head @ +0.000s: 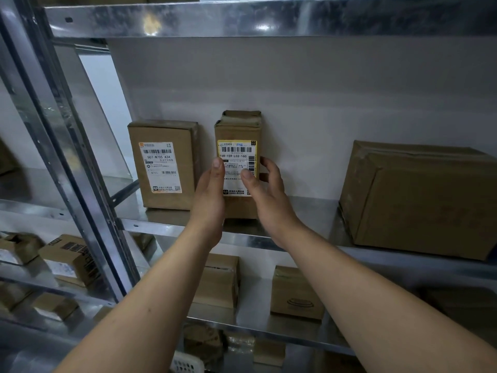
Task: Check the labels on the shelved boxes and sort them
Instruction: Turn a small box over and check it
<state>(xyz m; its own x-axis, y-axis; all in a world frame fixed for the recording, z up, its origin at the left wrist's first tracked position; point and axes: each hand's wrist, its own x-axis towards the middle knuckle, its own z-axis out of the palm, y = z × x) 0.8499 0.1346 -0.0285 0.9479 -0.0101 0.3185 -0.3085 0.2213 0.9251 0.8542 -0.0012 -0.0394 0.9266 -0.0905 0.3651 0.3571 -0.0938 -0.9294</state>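
Observation:
A narrow cardboard box (pixel 238 127) stands upright on the metal shelf (pixel 309 211), its yellow-edged shipping label (pixel 236 153) facing me. My left hand (pixel 209 200) lies against the box's left side, thumb tip at the label's left edge. My right hand (pixel 269 195) holds its right side, thumb on the label and fingers curled round the right edge. To the left stands a second upright box (pixel 164 133) with a white and orange label (pixel 161 166). A large unlabelled box (pixel 419 200) lies at the shelf's right.
A steel upright (pixel 67 146) runs down the left. The shelf above (pixel 269 17) overhangs the boxes. Lower shelves hold several small cartons (pixel 217 284), and another rack at the left carries more boxes (pixel 70 259). Open shelf room lies between the narrow box and the large one.

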